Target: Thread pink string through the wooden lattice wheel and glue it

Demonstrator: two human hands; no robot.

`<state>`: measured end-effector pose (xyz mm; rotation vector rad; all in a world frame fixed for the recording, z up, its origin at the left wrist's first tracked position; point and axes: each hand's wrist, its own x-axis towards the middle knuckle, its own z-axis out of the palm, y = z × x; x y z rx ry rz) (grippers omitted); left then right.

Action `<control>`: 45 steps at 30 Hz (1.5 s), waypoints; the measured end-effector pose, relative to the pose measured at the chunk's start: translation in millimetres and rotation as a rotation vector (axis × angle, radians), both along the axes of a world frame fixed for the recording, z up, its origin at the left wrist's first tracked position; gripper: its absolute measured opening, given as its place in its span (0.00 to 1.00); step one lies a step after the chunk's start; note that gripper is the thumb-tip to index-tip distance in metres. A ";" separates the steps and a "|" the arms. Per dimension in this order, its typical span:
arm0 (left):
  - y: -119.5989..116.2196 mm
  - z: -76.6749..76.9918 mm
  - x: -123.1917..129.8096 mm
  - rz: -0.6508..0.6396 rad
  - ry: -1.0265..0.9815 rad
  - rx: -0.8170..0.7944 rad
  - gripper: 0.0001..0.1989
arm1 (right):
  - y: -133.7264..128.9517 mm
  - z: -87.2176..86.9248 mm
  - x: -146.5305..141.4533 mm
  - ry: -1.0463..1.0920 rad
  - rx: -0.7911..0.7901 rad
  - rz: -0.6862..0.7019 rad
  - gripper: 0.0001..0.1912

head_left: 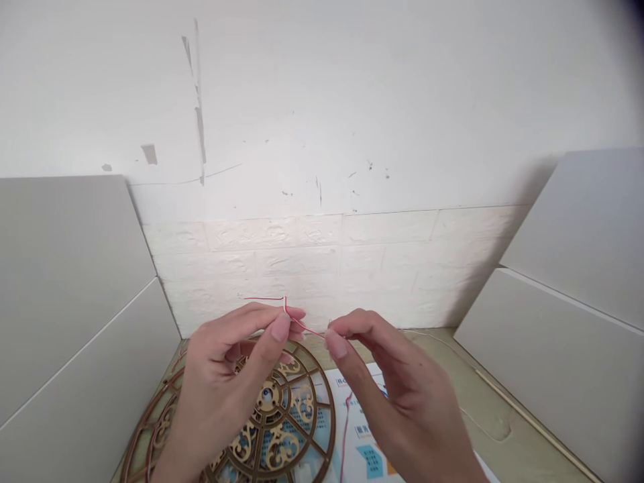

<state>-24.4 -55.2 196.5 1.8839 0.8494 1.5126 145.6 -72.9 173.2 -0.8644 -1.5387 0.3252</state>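
A thin red thread (pixel 302 325) runs between my two hands, bent into a small kink. My left hand (pixel 226 376) pinches it between thumb and forefinger, and a short end sticks out to the left above the fingers. My right hand (pixel 397 396) holds the other stretch of thread between its fingertips. Below both hands lies a round fretwork wooden disc (pixel 302 402) with gold scrollwork, partly hidden by my left hand. A printed paper leaflet (pixel 369 463) lies under my right hand, with a red strand (pixel 345 436) across it.
Grey panels (pixel 65 282) stand at the left and right sides, and a white brick-textured wall (pixel 322 268) rises behind. A thin wooden stick (pixel 528 419) and a pale thread (pixel 443 342) lie on the beige surface (pixel 483 376) at the right.
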 end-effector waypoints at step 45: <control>13.4 -19.4 13.9 0.178 0.479 0.481 0.07 | 12.1 -9.6 1.5 -0.399 0.137 -0.228 0.08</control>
